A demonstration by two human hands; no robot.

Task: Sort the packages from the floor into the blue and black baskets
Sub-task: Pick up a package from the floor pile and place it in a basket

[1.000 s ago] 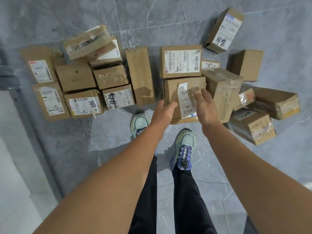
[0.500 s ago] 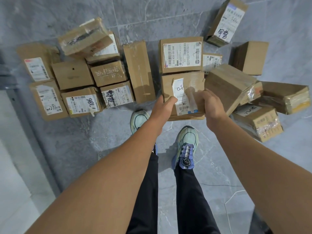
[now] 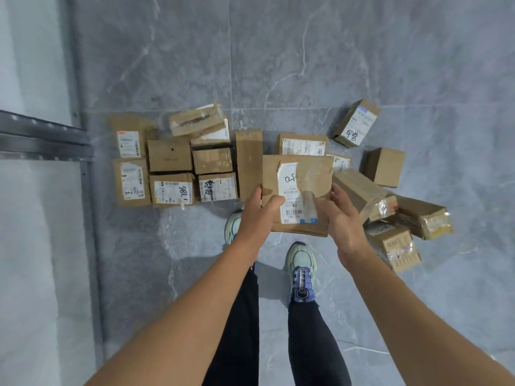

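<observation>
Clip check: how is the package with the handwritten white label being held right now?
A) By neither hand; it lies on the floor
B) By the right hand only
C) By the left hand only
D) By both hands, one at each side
D: the left hand grips the left edge of the package, thumb on top, and the right hand grips its right edge.

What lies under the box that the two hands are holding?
Past the far edge of the held box a labelled box shows partly. Grey floor shows at its near edge. Anything directly beneath is covered.
</observation>
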